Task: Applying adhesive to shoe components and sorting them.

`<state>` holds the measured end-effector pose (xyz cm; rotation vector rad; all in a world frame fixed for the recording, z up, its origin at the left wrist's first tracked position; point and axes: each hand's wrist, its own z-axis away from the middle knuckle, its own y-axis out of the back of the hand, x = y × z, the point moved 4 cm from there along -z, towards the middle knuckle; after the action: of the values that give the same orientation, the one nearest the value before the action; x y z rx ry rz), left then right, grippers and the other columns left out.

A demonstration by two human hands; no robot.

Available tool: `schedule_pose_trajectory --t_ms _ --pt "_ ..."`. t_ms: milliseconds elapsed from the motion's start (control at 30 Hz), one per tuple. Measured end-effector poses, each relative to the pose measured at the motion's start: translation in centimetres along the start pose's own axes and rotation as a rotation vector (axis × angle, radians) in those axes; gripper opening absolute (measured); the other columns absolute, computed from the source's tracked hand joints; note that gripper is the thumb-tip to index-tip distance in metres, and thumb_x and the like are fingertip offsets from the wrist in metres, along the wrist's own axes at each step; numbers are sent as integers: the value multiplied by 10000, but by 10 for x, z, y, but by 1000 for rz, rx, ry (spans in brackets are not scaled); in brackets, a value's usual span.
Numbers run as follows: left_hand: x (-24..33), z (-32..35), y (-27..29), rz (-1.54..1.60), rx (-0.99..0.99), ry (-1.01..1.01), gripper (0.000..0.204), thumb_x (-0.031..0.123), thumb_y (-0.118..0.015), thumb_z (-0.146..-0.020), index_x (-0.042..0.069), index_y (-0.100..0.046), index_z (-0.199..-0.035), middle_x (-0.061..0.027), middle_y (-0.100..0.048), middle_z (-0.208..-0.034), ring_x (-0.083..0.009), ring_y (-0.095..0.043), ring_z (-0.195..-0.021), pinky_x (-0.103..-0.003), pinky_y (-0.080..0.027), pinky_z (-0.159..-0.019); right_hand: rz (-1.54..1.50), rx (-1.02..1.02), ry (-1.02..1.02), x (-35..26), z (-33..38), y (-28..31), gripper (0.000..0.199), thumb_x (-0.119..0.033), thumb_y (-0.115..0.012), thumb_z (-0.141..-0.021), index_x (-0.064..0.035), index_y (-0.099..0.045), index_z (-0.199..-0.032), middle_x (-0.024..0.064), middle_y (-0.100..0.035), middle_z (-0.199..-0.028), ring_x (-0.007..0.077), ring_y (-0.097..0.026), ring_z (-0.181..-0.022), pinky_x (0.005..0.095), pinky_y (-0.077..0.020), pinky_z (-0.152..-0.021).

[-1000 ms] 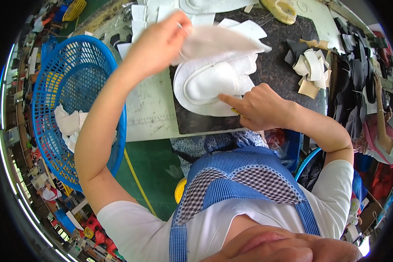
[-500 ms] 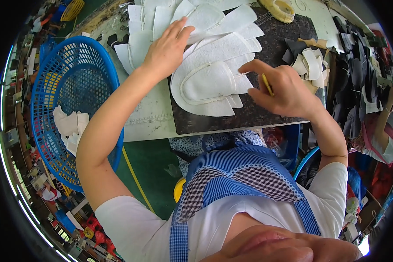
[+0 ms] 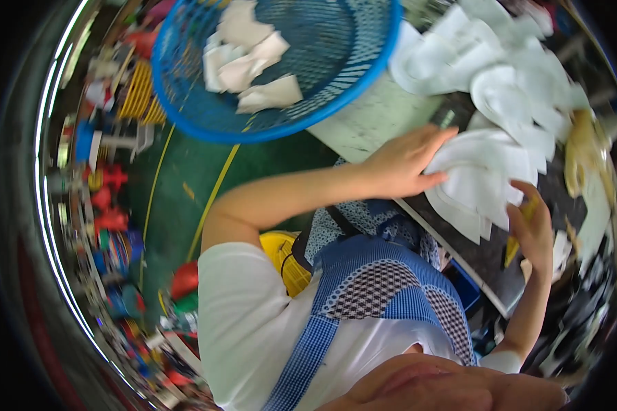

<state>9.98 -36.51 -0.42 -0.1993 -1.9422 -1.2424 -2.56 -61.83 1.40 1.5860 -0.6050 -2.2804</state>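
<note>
A stack of white shoe-shaped fabric pieces [image 3: 483, 181] lies on the dark work table [image 3: 487, 257]. My left hand [image 3: 404, 161] rests flat on the left edge of the stack, fingers spread. My right hand [image 3: 533, 229] sits at the stack's right edge and grips a yellow pencil [image 3: 517, 236] that points down toward the table. More white cut pieces [image 3: 500, 75] lie fanned out farther along the table.
A blue plastic basket [image 3: 274, 65] with several white scraps stands to my left, above a green floor [image 3: 185, 185]. A pale board [image 3: 370, 123] lies beside the dark mat. A yellow stool [image 3: 284, 260] is under me. Shelves of coloured items line the left rim.
The view has swung and tilted left, so basket and table sit higher. My left hand slid from the fanned pieces onto the near stack. My right hand keeps the pencil.
</note>
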Motion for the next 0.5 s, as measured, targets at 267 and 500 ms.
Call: schedule_pose_trajectory --t_ms 267,500 --pt "-62 210 98 1370 1057 859 698 500 -544 -972 26 -360 -1450 -227 -485 -1402 -375 -499 -1296 -536 -428 -1081 -100 45 129 -17 -8 46 371 -177 -559 -934 31 -559 -1242 -39 -468 -638 32 -394 -537 206 -288 -503" --pt "-130 216 140 1487 1033 673 367 146 -586 -917 -70 -535 -1209 -267 -572 -1283 -409 -534 -1236 -533 -411 -1090 -392 332 276 -20 -14 82 489 -275 -640 -876 -14 -533 -1277 3 -639 -1004 70 -558 -834 210 -432 -714"
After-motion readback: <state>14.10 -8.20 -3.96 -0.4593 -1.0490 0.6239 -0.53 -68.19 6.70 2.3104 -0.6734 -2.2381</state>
